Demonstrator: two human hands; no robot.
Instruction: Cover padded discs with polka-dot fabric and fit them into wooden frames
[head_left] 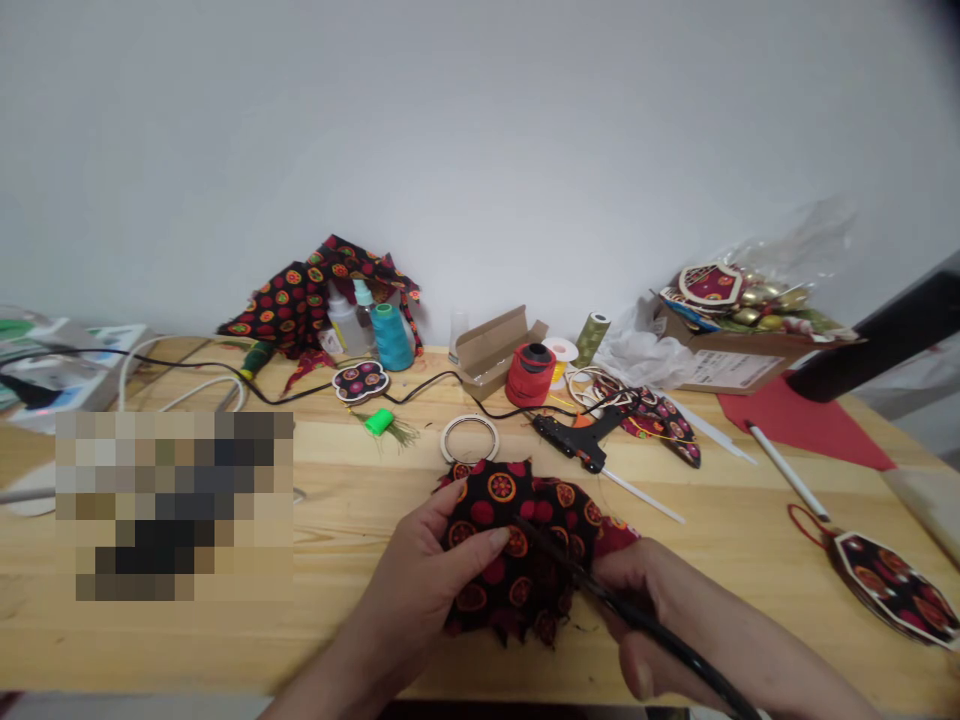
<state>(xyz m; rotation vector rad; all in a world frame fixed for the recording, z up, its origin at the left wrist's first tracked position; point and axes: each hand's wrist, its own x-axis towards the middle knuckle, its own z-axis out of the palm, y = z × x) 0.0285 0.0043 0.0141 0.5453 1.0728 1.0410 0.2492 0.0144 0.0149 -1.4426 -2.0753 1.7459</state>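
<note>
1. Closest to my view, the left hand (427, 575) pinches a crumpled black cloth (517, 510) printed with red and orange circles. The thumb lies flat on top and the other fingers are hidden beneath.
2. That cloth sits on the pale wooden table (360, 620) at its near middle edge, between both hands.
3. Just right of it, the right hand (660, 600) is curled tight around a long dark slim tool (570, 565) whose tip lies across the cloth; I cannot tell what kind of tool it is.
4. Far left on the table I see a white power strip (67, 380) with cables.
5. Against the wall lies a heap of matching patterned fabric (300, 295), with a teal thread spool (391, 338) in front.
6. A pale wooden ring (469, 438) lies flat just beyond the cloth.
7. Behind the ring stand an open brown cardboard box (491, 350) and a red round spool (530, 375), side by side.
8. A black hot-glue gun (577, 437) lies right of the ring.
9. Further right, a red paper sheet (795, 420) lies flat.
10. At the far right edge rests an octagonal piece (892, 585) covered in the same print.
</note>
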